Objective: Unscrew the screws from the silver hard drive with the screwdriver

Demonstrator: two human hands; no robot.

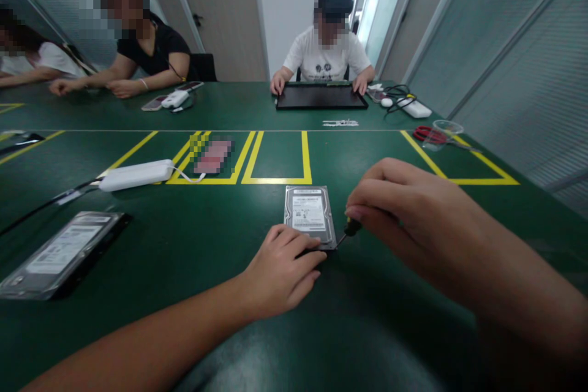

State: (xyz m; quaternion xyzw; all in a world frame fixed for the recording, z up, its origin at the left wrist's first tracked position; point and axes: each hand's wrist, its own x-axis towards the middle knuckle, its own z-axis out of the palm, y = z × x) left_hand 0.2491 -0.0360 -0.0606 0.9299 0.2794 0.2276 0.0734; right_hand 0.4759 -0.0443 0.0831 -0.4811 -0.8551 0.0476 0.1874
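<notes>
A small hard drive with a white label [309,211] lies flat on the green table [184,269]. My left hand [287,266] rests on its near edge, fingers spread over the lower part and the near side. My right hand [395,208] pinches a small screwdriver [351,226] with a dark handle; its tip touches or is very close to the drive's near right corner. Whether a screw sits under the tip is too small to tell. A larger hard drive [64,251] lies at the left.
A white power strip [136,175] with a black cable and a pink phone [214,156] lie at the left. Red-handled scissors [429,133] and a clear plastic cup [446,130] are at the right. Across the table, a person holds a dark panel [321,97]; more people sit at the left.
</notes>
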